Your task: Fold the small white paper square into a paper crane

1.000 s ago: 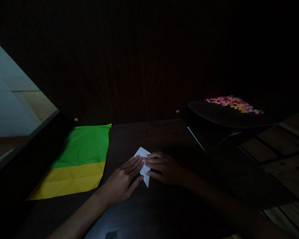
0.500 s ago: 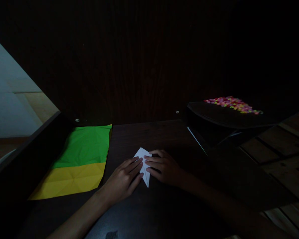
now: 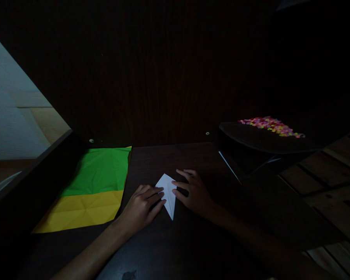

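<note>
A small sheet of white paper (image 3: 168, 194), folded into a kite shape with its long point towards me, lies on the dark tabletop. A crease runs down its middle to the lower point. My left hand (image 3: 147, 202) rests its outstretched fingertips on the paper's left edge. On the other side, my right hand (image 3: 192, 192) is open with its fingers spread. Its thumb and a fingertip touch or hover at the right edge; I cannot tell which. Two more of its fingers reach past the paper over the table.
Left of the paper lie creased green paper (image 3: 100, 171) and yellow paper (image 3: 84, 212). A dark panel (image 3: 163, 77) rises behind the table. At right, a dark curved surface (image 3: 251, 140) carries a strip of pink and yellow bits (image 3: 271, 125). Wooden slats (image 3: 332, 182) show beyond.
My right hand's fingers have spread and drawn back off the paper to the right. My left fingers have slid slightly left, so more of the white paper shows.
</note>
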Demonstrator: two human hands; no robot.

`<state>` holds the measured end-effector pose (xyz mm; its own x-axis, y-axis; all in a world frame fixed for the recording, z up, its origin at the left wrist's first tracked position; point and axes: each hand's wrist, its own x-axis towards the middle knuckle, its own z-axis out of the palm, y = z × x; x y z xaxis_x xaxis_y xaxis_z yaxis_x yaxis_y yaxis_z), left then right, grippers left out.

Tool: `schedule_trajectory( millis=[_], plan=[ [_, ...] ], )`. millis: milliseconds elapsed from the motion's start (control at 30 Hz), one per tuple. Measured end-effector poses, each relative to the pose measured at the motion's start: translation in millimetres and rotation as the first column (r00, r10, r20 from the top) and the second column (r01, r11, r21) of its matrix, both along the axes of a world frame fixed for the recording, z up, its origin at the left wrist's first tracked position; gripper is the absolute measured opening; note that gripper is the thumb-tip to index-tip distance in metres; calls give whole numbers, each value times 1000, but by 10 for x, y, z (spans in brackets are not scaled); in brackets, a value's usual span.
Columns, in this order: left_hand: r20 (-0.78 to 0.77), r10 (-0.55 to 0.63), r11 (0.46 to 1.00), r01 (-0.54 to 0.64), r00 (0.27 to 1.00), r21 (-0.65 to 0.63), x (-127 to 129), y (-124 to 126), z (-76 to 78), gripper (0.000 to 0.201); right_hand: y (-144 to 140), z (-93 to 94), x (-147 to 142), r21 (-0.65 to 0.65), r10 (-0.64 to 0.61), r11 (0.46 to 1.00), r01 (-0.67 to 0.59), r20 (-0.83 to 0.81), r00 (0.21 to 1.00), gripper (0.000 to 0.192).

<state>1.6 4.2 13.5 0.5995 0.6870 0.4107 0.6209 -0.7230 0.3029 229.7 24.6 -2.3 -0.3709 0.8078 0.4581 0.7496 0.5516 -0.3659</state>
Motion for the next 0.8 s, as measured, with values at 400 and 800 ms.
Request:
schedule_trajectory(
  millis=[400, 800],
  plan=[
    [177, 227, 969, -205, 958, -138, 5, 41, -93, 52, -23, 37, -34, -160, 1, 987, -1, 2, 1000, 51],
    [112, 137, 990, -141, 984, 29, 1, 51, -91, 19, -52, -4, -43, -208, 28, 978, -26, 9, 1000, 80]
  ],
)
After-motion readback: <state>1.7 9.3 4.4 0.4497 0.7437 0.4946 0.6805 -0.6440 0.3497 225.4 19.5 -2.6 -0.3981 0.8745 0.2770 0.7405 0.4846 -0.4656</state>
